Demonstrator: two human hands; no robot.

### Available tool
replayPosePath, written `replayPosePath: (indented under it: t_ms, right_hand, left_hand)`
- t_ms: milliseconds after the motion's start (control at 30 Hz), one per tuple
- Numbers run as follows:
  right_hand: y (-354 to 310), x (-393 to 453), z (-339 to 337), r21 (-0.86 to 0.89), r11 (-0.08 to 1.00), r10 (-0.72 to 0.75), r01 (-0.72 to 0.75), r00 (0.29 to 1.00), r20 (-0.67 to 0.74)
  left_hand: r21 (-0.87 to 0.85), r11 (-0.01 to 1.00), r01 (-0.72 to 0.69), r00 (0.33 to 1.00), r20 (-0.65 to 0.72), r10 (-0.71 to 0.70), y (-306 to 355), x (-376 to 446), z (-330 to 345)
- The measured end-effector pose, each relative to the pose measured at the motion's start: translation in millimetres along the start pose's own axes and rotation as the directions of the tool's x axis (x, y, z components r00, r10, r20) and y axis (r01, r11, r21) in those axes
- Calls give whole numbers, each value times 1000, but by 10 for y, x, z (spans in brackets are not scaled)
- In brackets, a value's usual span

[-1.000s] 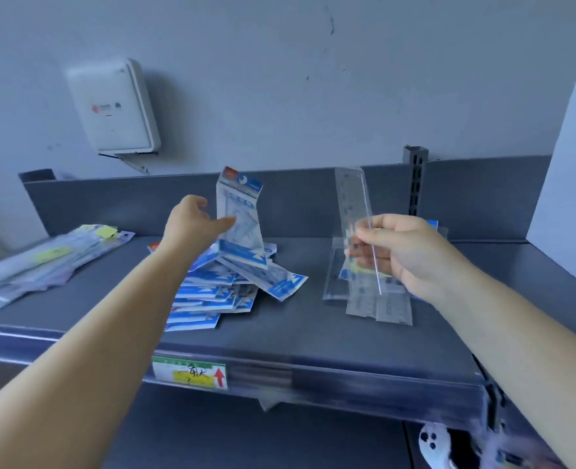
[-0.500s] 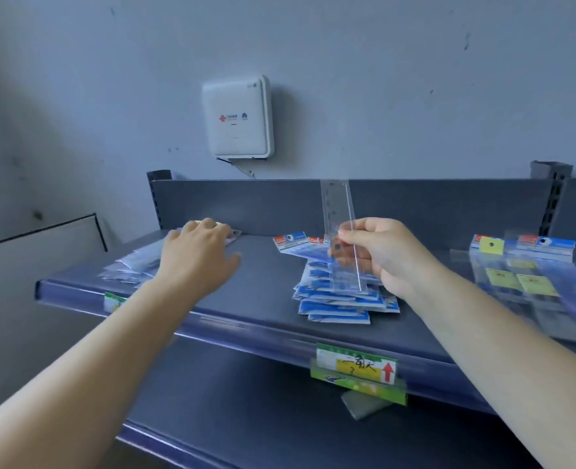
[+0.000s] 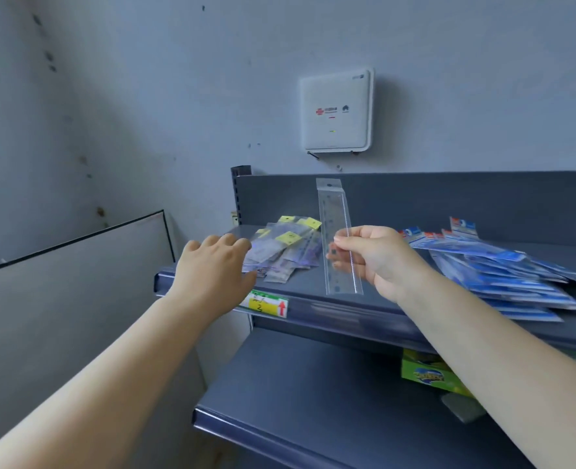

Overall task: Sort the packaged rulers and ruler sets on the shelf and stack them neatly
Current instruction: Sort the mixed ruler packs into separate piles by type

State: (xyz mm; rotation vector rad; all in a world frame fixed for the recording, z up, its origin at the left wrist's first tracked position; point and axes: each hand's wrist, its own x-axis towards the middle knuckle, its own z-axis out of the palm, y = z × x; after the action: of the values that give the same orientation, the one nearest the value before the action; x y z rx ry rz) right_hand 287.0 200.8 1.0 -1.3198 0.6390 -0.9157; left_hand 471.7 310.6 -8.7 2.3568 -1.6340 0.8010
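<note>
My right hand (image 3: 378,262) pinches a clear packaged ruler (image 3: 337,236) between thumb and fingertips, gripping it at mid-length along its right edge. The ruler stands upright in the air above the front of the grey shelf (image 3: 313,292), its lower end close over the shelf lip. It is a see-through strip with fine markings, sealed in a transparent sleeve that has a hang hole at the top.

My left hand (image 3: 217,265) is stretched out flat, palm down, fingers straight and slightly spread, holding nothing. Its fingertips reach the near edge of a loose pile of clear ruler packs with yellow tags (image 3: 286,248) lying fanned at the shelf's left end; whether they press on it I cannot tell.

To the right of the ruler, a slumped heap of blue-and-white ruler set packs (image 3: 503,272) spreads across the shelf. A price label (image 3: 268,304) with a red arrow sits on the shelf's front rail.
</note>
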Motion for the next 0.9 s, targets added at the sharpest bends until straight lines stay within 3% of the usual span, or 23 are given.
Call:
replayPosePath:
  t_ms: [367,600,900]
  right_hand:
    - [273,677,669,120,990,-64,75,994,-94]
    - [359,1272,975,-1,983,-183,186,966,-181]
    - [293,1626,1164,-78,976,-216,204,952,-216]
  left_hand:
    - [-3,1000,8,1000,-20,-8,-830,68,446]
    - [-43,999,1,999,-50,-3,-1284,552,865]
    - [-150,986,-74,997,-43,68,-1375,1056,1096]
